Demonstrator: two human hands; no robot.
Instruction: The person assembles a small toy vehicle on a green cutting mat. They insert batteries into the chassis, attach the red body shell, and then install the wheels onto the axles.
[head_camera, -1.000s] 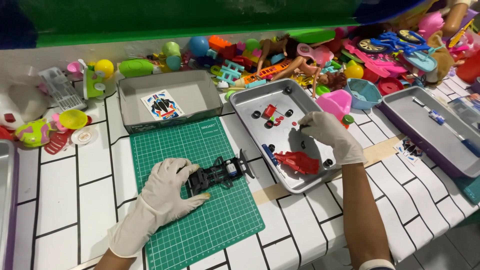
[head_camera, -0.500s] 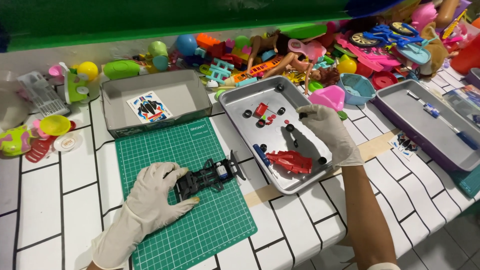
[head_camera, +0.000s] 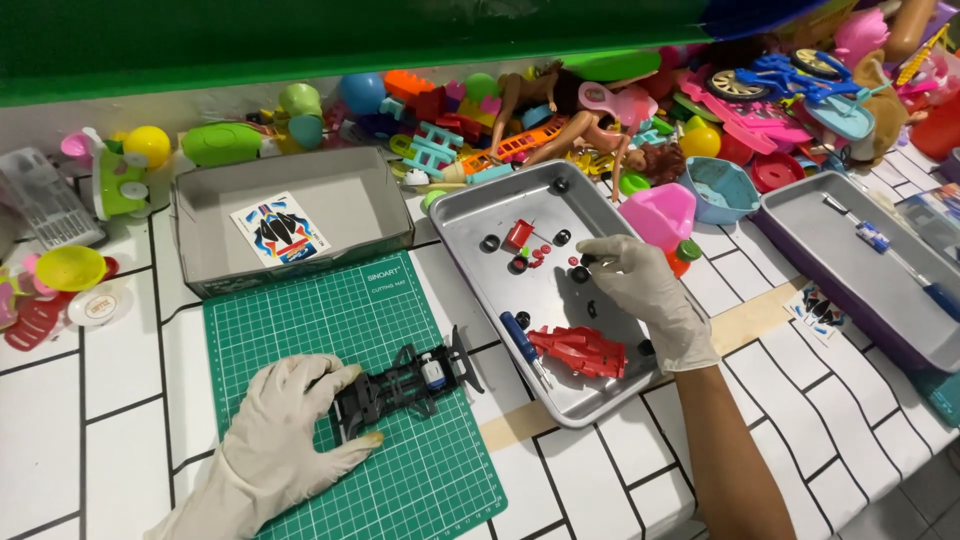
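Note:
My gloved left hand (head_camera: 285, 430) rests on the green cutting mat (head_camera: 300, 330) and grips the rear of a black toy car chassis (head_camera: 405, 383). Over the silver metal tray (head_camera: 470, 215) my gloved right hand (head_camera: 640, 290) reaches down, its fingertips pinching among small black wheels (head_camera: 580, 272). I cannot tell whether a piece is between the fingers. In the tray lie a red car body shell (head_camera: 580, 350), a blue-handled screwdriver (head_camera: 522, 345) and small red parts (head_camera: 520, 235).
A grey cardboard box (head_camera: 385, 205) holding a sticker sheet (head_camera: 280, 228) stands behind the mat. A second grey tray (head_camera: 800, 225) with a tool sits at right. Many colourful plastic toys (head_camera: 600, 110) pile along the back wall. The surface is white tile.
My right hand has shifted toward the far side of the tray, onto the small black wheels. My left hand stays on the chassis, which sits a little more to the right on the mat.

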